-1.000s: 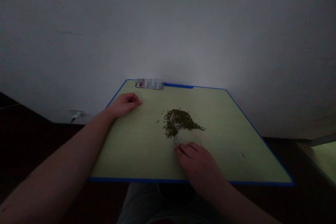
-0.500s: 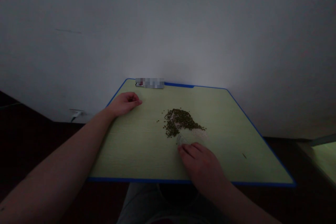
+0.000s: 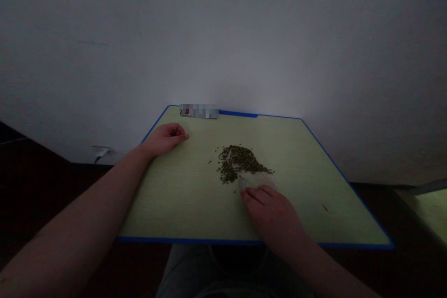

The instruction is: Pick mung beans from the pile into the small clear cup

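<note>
A heap of small green beans [image 3: 244,160], which look like mung beans, lies mid-table with small pale grains [image 3: 263,178] along its near right side. My right hand [image 3: 270,209] is at the heap's near edge, its fingers closed on a clear plastic piece with curved markings [image 3: 242,182]. Most of that piece is hidden under the fingers, and its exact kind cannot be made out. To the left of the heap, my left hand [image 3: 167,137] rests on the table on its side. Its fingers are loosely curled in, and nothing shows in them.
The pale table [image 3: 181,205] has a blue rim and stands against a grey wall [image 3: 223,46]. A blurred-out flat object [image 3: 199,111] lies at its back left edge. A small dark sliver [image 3: 325,207] is at the right. Below the front edge sits a dark round container [image 3: 237,260].
My right hand has shifted slightly right and away from me with the clear piece. The left hand and the heap look the same.
</note>
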{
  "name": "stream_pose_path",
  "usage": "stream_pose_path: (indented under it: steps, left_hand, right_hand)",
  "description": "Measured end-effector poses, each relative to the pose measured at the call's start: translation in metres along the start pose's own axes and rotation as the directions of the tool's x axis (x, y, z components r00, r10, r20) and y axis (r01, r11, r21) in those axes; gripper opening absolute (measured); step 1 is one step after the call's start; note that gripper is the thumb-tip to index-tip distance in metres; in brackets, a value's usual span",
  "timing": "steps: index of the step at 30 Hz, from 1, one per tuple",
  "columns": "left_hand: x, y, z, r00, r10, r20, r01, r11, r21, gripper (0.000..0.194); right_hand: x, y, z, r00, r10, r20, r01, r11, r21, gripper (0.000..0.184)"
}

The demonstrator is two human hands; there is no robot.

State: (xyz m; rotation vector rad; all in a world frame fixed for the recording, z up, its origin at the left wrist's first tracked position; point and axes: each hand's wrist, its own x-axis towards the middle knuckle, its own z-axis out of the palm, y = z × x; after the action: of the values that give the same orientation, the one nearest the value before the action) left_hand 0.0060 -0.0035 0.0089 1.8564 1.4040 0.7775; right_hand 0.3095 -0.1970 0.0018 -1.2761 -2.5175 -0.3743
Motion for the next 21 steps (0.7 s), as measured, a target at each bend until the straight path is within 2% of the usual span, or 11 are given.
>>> stream_pose_path:
  steps: [4,12,21]
  left_hand:
    - [0.000,0.000,0.000,1.000,-0.005,-0.004,0.005,1.000,-0.007,0.027]
    - [0.000,-0.001,0.000,1.000,-0.006,-0.008,0.006,1.000,-0.015,0.025]
    - [0.000,0.001,0.000,1.000,-0.008,-0.013,0.008,1.000,-0.016,0.026]
  right_hand:
    - [0.000,0.003,0.002,1.000,0.004,0.002,-0.004,1.000,0.018,0.032]
    - [0.001,0.013,0.003,0.996,0.053,-0.072,-0.046,0.995,0.090,0.028]
    - [0.000,0.010,-0.002,0.999,0.014,-0.038,-0.010,0.993,0.114,0.030]
